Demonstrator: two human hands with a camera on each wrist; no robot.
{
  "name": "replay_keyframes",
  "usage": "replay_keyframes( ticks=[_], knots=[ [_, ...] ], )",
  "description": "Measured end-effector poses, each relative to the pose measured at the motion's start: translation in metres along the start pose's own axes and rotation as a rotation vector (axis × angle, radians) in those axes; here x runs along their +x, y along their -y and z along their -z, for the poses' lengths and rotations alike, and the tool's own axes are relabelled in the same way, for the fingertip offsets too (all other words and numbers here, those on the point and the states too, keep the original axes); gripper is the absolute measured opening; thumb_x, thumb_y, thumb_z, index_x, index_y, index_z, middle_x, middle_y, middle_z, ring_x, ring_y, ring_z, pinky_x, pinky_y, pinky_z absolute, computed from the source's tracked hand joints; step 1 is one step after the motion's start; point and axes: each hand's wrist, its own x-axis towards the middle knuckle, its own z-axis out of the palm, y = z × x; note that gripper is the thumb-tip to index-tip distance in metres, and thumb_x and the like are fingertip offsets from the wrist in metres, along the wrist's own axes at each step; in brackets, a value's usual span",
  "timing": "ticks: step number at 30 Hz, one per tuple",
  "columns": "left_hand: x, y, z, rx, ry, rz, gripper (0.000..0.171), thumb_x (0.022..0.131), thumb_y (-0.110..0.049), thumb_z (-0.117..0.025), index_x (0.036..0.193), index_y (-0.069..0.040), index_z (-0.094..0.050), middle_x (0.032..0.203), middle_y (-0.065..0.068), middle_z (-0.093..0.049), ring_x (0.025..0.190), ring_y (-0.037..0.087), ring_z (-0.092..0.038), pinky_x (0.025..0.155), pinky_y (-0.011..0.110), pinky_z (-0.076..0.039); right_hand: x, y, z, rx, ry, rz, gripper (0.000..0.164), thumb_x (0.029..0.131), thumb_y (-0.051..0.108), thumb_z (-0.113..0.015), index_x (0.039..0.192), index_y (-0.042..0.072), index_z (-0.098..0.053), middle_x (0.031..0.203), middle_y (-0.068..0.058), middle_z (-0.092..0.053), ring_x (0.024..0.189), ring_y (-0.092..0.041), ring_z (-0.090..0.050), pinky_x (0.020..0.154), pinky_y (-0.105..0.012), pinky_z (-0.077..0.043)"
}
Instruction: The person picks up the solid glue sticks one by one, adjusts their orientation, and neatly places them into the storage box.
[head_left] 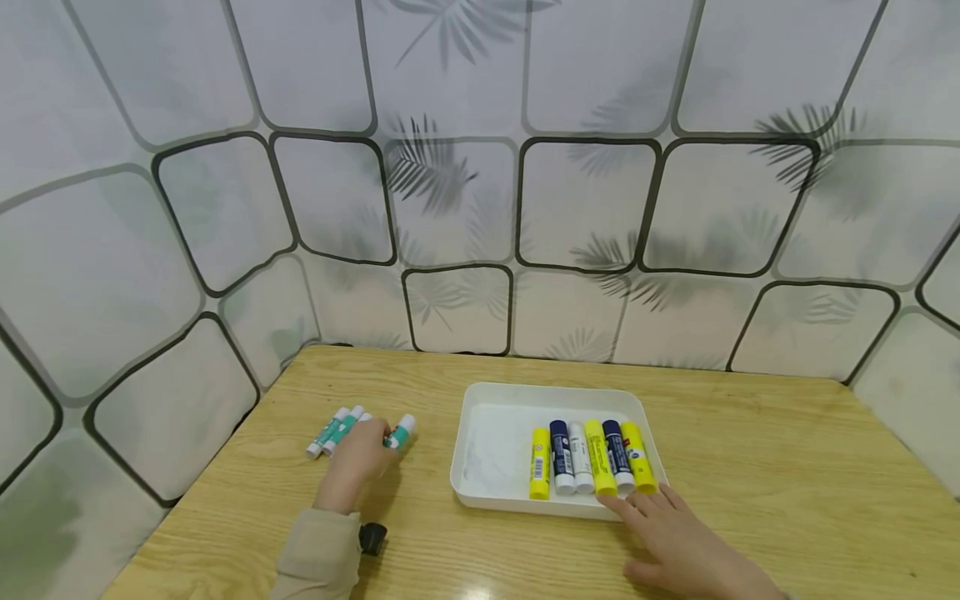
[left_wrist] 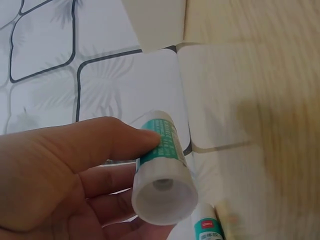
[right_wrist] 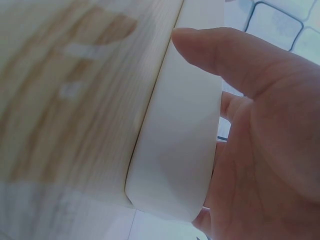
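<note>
My left hand point(head_left: 362, 457) pinches a teal-and-white glue stick point(left_wrist: 162, 142) between thumb and fingers, its hollow white end facing the left wrist camera. Close beside that hand, two more teal glue sticks point(head_left: 327, 432) lie side by side on the table, and another white tip peeks out behind the knuckles. The fingers of my right hand point(head_left: 675, 533) rest over the front rim of a white tray point(head_left: 480, 502), thumb apart from its outer wall. Inside, yellow, navy and white glue sticks point(head_left: 598, 457) stand in a row toward the right; the tray's left part shows bare.
The wooden table point(head_left: 787, 467) extends around the tray and meets a patterned curtain point(head_left: 465, 208) along the back and sides. A black band point(head_left: 372, 538) shows at the left wrist, by the beige sleeve point(head_left: 318, 550).
</note>
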Motion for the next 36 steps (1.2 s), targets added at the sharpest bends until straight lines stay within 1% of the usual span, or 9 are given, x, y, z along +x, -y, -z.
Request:
replay_keyframes(
  ticks=[2,7,11,14,17,24,30,36],
  knots=[
    [-0.001,-0.002,0.003,0.001,-0.007,-0.006,0.026,0.079,-0.009,-0.062,0.100,0.005,-0.058,0.084,0.011,-0.058,0.068,0.019,-0.051,0.059,0.033,-0.044,0.000,0.000,0.000,-0.001,-0.002,0.003,0.067,0.076,0.039,-0.063,0.133,0.013,-0.039,0.119,-0.005,-0.047,0.113,-0.026,-0.041,0.098,-0.057,-0.014],
    [-0.002,-0.008,0.007,-0.005,-0.038,-0.020,0.030,0.078,-0.011,-0.062,0.101,0.007,-0.057,0.081,0.010,-0.058,0.063,0.017,-0.049,0.056,0.032,-0.043,-0.001,0.000,0.001,-0.005,-0.005,0.009,0.068,0.076,0.040,-0.063,0.133,0.012,-0.038,0.119,-0.007,-0.048,0.113,-0.027,-0.041,0.098,-0.057,-0.014],
    [-0.005,-0.012,0.011,-0.054,-0.050,-0.014,0.036,0.078,-0.010,-0.061,0.109,0.008,-0.054,0.081,0.010,-0.058,0.061,0.016,-0.049,0.052,0.029,-0.042,-0.001,0.000,0.001,-0.003,-0.001,0.008,0.068,0.076,0.041,-0.063,0.133,0.013,-0.038,0.119,-0.007,-0.048,0.113,-0.028,-0.041,0.098,-0.057,-0.015],
    [-0.008,-0.016,0.014,-0.104,-0.052,-0.006,0.040,0.079,-0.009,-0.060,0.115,0.007,-0.050,0.078,0.009,-0.058,0.057,0.016,-0.048,0.048,0.027,-0.040,0.000,0.000,0.001,-0.006,0.002,0.007,0.069,0.076,0.042,-0.063,0.133,0.013,-0.038,0.119,-0.007,-0.048,0.113,-0.028,-0.041,0.097,-0.057,-0.015],
    [-0.010,-0.020,0.017,-0.129,-0.065,-0.014,0.042,0.080,-0.008,-0.060,0.117,0.007,-0.049,0.074,0.007,-0.056,0.054,0.015,-0.047,0.045,0.026,-0.039,0.000,-0.001,0.001,-0.003,0.006,0.005,0.069,0.076,0.042,-0.063,0.134,0.014,-0.037,0.119,-0.007,-0.048,0.113,-0.028,-0.042,0.097,-0.057,-0.015],
    [-0.014,-0.027,0.019,-0.116,-0.101,-0.040,0.041,0.079,-0.009,-0.060,0.115,0.007,-0.051,0.068,0.003,-0.054,0.051,0.014,-0.045,0.044,0.025,-0.037,0.000,-0.002,0.000,0.007,0.011,0.002,0.069,0.076,0.043,-0.063,0.134,0.014,-0.037,0.118,-0.007,-0.048,0.112,-0.028,-0.041,0.097,-0.058,-0.015],
    [-0.014,-0.031,0.020,-0.104,-0.102,-0.038,0.040,0.079,-0.009,-0.060,0.114,0.008,-0.051,0.071,0.005,-0.054,0.052,0.014,-0.044,0.044,0.025,-0.036,-0.001,-0.003,-0.002,0.012,0.012,0.004,0.069,0.076,0.044,-0.062,0.134,0.016,-0.037,0.121,-0.008,-0.047,0.114,-0.029,-0.040,0.097,-0.058,-0.014],
    [-0.014,-0.037,0.021,-0.100,-0.118,-0.032,0.039,0.078,-0.011,-0.060,0.112,0.007,-0.053,0.072,0.004,-0.053,0.053,0.014,-0.044,0.043,0.025,-0.035,0.000,-0.001,-0.002,0.005,0.003,0.002,0.067,0.076,0.041,-0.063,0.133,0.015,-0.038,0.121,-0.007,-0.047,0.114,-0.028,-0.040,0.098,-0.057,-0.014]
  ],
)
